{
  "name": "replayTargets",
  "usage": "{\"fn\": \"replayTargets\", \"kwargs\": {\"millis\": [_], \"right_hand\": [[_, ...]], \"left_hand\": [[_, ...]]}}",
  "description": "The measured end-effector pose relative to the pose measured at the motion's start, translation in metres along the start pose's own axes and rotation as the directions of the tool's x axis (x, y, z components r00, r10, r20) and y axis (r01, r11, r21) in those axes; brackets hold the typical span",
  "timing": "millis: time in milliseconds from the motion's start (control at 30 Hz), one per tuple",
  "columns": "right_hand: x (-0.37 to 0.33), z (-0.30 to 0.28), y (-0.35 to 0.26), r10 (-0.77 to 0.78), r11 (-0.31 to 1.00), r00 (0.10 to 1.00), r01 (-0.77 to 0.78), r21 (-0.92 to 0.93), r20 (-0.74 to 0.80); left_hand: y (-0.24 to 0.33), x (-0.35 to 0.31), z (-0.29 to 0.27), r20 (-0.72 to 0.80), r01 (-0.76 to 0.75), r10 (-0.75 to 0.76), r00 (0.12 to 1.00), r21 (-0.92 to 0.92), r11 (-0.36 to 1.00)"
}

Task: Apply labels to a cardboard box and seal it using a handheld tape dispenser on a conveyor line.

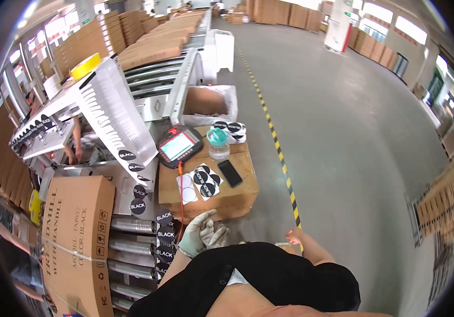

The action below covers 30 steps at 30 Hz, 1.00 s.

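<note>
My left hand [200, 235], in a pale work glove, is beside the near edge of a brown cardboard box [211, 207]. Its fingers are loosely bent and apart, and I see nothing held in them. On my other side, my bare right hand [294, 236] hangs low over the floor, small in view, with its fingers partly showing and nothing visible in them. On the box lie a sheet of round black stickers [205, 182], a sheet with white circles [186, 189], a dark phone [230, 173], a handheld screen device [180, 146] and a teal-lidded clear bottle [218, 143].
A large strapped carton [79, 238] rests on the roller conveyor [131, 247] at left. A strip of black stickers [165, 235] runs along its edge. Yellow tape [85, 66] sits on a stand. Another person's arm [76, 138] reaches in behind. Yellow-black tape [275, 136] marks the floor.
</note>
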State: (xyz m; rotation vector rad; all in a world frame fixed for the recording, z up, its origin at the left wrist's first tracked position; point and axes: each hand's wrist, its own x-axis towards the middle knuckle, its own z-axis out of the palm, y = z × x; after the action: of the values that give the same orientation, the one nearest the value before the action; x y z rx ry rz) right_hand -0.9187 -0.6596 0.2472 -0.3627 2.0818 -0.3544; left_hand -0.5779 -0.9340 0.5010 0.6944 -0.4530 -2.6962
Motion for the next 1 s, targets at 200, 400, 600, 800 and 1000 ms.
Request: {"fn": "replayTargets", "kwargs": {"millis": [200, 400, 600, 800, 1000], "right_hand": [[0.162, -0.058, -0.046, -0.249, 0.95, 0.958, 0.27, -0.155, 0.146], [0.101, -0.08, -0.221, -0.599, 0.567, 0.785, 0.556, -0.608, 0.159], [0.14, -0.142, -0.318, -0.559, 0.825, 0.815, 0.528, -0.201, -0.153], [0.257, -0.187, -0.456, -0.708, 0.706, 0.665, 0.678, -0.205, -0.236], [0.325, -0.208, -0.549, -0.803, 0.509, 0.594, 0.725, -0.463, 0.046]], "left_hand": [[0.031, 0.049, 0.021, -0.066, -0.001, -0.003, 0.998, -0.056, 0.998], [0.078, 0.088, 0.012, -0.251, -0.038, 0.0, 0.968, -0.146, 0.989], [0.095, 0.133, -0.021, -0.287, -0.192, 0.167, 0.943, -0.06, 0.98], [0.079, 0.179, -0.031, -0.387, -0.38, 0.293, 0.874, -0.171, 0.909], [0.029, 0.271, 0.036, -0.667, -0.514, 0.25, 0.702, -0.231, 0.826]]}}
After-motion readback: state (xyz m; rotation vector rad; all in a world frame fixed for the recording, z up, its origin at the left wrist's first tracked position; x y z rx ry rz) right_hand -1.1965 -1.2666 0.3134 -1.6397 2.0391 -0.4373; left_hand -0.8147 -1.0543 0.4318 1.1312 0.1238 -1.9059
